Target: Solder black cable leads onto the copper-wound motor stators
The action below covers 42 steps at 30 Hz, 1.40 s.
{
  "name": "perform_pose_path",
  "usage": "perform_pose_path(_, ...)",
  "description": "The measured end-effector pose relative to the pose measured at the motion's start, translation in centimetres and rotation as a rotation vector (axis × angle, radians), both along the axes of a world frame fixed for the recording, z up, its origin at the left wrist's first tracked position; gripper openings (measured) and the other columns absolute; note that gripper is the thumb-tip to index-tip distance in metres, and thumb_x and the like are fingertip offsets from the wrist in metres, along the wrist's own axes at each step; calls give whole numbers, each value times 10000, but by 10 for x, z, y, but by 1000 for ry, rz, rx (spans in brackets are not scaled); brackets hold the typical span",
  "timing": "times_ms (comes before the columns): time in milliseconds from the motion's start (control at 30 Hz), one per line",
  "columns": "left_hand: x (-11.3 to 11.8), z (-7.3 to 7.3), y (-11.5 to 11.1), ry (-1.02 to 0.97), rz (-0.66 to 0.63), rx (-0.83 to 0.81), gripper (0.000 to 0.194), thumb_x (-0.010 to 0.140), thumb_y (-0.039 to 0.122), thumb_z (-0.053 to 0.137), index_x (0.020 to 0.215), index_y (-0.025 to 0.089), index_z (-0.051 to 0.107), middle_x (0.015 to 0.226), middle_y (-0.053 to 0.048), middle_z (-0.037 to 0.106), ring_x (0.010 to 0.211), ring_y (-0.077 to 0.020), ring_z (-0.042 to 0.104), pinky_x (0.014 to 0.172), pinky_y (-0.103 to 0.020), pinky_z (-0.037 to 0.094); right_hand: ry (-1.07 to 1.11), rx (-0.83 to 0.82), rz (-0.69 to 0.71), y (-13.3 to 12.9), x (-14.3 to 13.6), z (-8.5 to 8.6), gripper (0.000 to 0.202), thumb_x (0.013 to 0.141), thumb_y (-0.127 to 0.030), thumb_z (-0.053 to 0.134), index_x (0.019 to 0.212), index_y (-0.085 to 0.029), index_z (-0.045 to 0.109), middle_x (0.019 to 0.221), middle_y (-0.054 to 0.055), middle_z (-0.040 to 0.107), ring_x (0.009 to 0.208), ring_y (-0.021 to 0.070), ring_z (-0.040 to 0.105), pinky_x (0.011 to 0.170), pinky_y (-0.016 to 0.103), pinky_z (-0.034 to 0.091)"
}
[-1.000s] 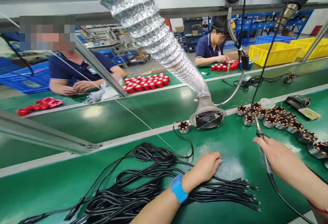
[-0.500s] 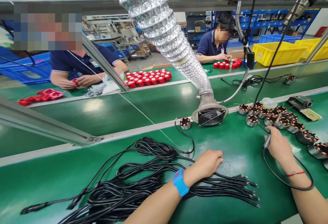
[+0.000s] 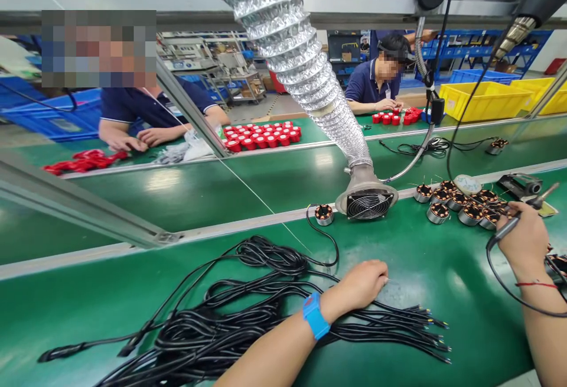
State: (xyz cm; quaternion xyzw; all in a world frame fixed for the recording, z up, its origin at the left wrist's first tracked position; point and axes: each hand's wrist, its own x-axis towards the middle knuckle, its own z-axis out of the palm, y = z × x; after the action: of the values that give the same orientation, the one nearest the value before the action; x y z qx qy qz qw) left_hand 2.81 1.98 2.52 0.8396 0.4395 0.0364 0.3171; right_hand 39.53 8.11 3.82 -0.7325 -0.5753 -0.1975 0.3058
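Observation:
My right hand [image 3: 525, 236] grips a soldering iron [image 3: 506, 228], its tip pointing up and right towards a black metal stand [image 3: 519, 186]. Its cord loops below my wrist. Beside that hand sit several motor stators [image 3: 438, 212] with copper windings. My left hand [image 3: 363, 283], a blue band at its wrist, is closed over the bench, fingertips pinched; what they hold, if anything, is too small to name. Under and beside my left forearm lies a pile of black cables [image 3: 212, 322] with stripped coloured wire ends. One cable reaches a lone stator [image 3: 323, 214] by the fan.
A fume extractor fan [image 3: 368, 205] hangs on a silver duct [image 3: 310, 62] above the bench's back edge. A thin wire slants down left of it. Across the rail two co-workers handle red parts [image 3: 263, 136]. Yellow bins [image 3: 482, 101] stand at the far right.
My right hand has moved right with the soldering iron, from over the stators towards the stand. My left hand stays about where it was. The whole view has shifted slightly.

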Motion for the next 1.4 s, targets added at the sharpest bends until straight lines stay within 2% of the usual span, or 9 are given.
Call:
perform_pose_path(67, 0, 1, 0, 6, -7, 7, 153, 925, 209, 465, 911, 167, 612, 983, -64, 665, 913, -186, 624, 774, -269, 436, -8, -20, 71, 7, 4, 2, 358, 843, -279, 488, 1153, -114, 558, 969, 193, 646, 855, 310, 630, 729, 422, 464)
perform_pose_path(300, 0, 4, -3, 12, -103, -81, 128, 901, 272, 530, 952, 177, 597, 980, -57, 632, 912, -199, 600, 777, -291, 417, -132, -381, 607, 32, -34, -16, 318, 843, -175, 524, 1151, -162, 603, 1079, 150, 673, 994, 264, 606, 864, 359, 459)
perform_pose_path(500, -2, 11, -8, 82, -283, -117, 226, 853, 353, 615, 1012, 194, 598, 1072, -59, 594, 854, -197, 598, 715, -293, 400, -201, -440, 644, 41, -48, -14, 320, 887, -231, 495, 1161, -119, 616, 918, 177, 656, 910, 279, 549, 783, 367, 429)
perform_pose_path(600, 0, 13, -10, 73, -337, -130, 142, 863, 307, 596, 940, 188, 601, 1046, -55, 609, 841, -185, 591, 695, -279, 386, -238, -437, 673, 25, -66, -10, 320, 888, -307, 522, 1145, -138, 608, 826, 131, 656, 844, 269, 564, 735, 351, 433)
perform_pose_path(700, -1, 17, -9, -12, -274, -157, 73, 853, 241, 584, 880, 173, 582, 964, -48, 624, 817, -165, 565, 685, -259, 374, -231, -438, 740, 0, -91, -7, 357, 871, -384, 560, 1152, -165, 575, 908, 107, 685, 816, 265, 604, 723, 360, 468)
perform_pose_path(867, -12, 29, 1, -428, 46, -364, 95, 827, 244, 579, 840, 156, 546, 748, 18, 538, 663, -100, 460, 639, -226, 376, 250, -529, 966, -30, -125, 4, 305, 907, -402, 534, 1162, -234, 519, 970, 55, 728, 825, 205, 696, 737, 324, 543)
perform_pose_path(1033, -17, 32, 8, -775, 213, -494, 143, 781, 247, 610, 858, 128, 598, 700, 24, 530, 651, -86, 455, 666, -231, 401, 756, -349, 859, -29, -143, 12, 244, 884, -389, 584, 1085, -258, 540, 886, 25, 736, 757, 182, 709, 747, 348, 562)
perform_pose_path(1200, -17, 25, 12, -902, 315, -502, 260, 740, 350, 680, 848, 128, 599, 684, 11, 577, 637, -88, 499, 659, -239, 401, 1153, -183, 828, -31, -155, 8, 318, 807, -374, 697, 1050, -262, 527, 836, 7, 728, 634, 164, 681, 618, 315, 556)
perform_pose_path(1400, -15, 19, 12, -857, 378, -530, 292, 746, 372, 688, 853, 115, 601, 671, 11, 581, 625, -85, 501, 641, -232, 384, 1341, -102, 860, -40, -158, 5, 395, 778, -281, 719, 1105, -291, 497, 877, -26, 704, 643, 128, 663, 617, 277, 556)
